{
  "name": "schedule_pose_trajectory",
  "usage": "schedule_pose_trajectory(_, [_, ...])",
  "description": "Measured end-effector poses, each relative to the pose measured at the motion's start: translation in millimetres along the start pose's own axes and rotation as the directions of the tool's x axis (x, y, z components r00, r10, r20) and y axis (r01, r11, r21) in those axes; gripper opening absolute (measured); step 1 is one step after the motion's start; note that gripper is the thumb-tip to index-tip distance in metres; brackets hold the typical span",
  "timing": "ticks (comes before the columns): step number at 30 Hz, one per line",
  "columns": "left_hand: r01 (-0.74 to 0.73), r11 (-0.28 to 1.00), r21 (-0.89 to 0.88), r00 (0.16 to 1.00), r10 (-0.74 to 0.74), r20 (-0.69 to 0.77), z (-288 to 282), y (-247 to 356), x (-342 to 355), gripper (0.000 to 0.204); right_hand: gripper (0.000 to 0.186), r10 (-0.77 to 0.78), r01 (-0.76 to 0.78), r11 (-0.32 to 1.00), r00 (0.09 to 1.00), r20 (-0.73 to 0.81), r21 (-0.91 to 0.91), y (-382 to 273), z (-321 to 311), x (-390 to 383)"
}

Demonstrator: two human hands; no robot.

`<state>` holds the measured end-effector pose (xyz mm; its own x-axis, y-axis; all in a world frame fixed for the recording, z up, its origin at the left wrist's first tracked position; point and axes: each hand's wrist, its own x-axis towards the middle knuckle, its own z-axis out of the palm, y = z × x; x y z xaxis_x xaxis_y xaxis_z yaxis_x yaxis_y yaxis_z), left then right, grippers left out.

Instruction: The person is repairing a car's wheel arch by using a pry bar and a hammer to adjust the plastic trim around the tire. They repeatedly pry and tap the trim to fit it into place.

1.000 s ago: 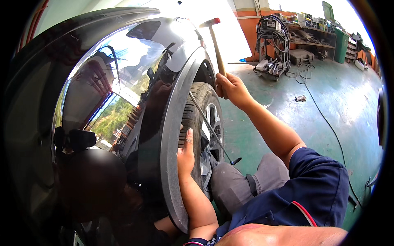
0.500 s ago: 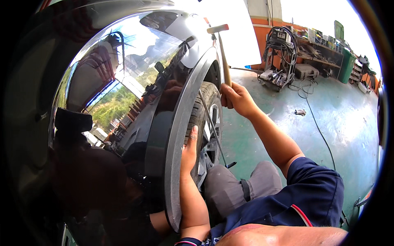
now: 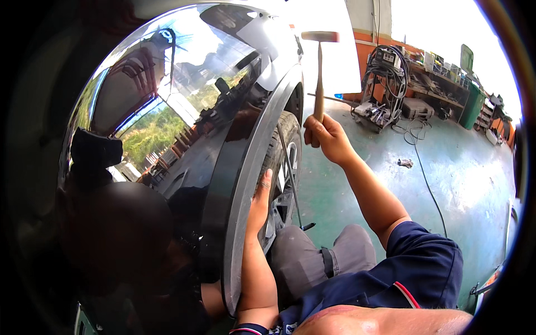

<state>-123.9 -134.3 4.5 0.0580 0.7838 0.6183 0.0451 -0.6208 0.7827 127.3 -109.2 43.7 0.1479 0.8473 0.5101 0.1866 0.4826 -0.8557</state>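
While right hand (image 3: 325, 135) gripped hammer (image 3: 320, 64) upright beside arch trim (image 3: 238, 223), low on handle (image 3: 319, 100), seemingly for leverage, left hand (image 3: 260, 201) sat between trim and tire (image 3: 289, 124), perhaps bracing; its fingers were mostly hidden, hold unclear.

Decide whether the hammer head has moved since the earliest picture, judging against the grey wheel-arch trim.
Yes: the hammer head has moved rightward in the view, farther from the grey wheel-arch trim.

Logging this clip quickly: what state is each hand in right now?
Left hand: fingers hidden behind the grey wheel-arch trim; open or closed cannot be told.
Right hand: closed, holding a hammer.
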Motion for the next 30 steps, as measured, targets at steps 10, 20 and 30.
schedule_pose_trajectory(10, [-0.026, 1.0, -0.002, 1.0, 0.026, -0.002, -1, 0, 2, 0.033, 0.028, 0.008, -0.007, 0.999, 1.0, 0.007, -0.041, 2, -3, -4])
schedule_pose_trajectory(20, [0.002, 1.0, -0.008, 1.0, -0.002, 0.0, 0, -1, 0, 0.032, 0.03, 0.072, -0.071, 0.996, 0.997, 0.024, -0.044, -1, -2, -2])
schedule_pose_trajectory(30, [0.003, 1.0, 0.011, 1.0, -0.003, 0.028, 5, -10, 0, 0.031, 0.033, 0.079, -0.081, 0.995, 0.996, -0.039, -0.056, 0, -12, 3])
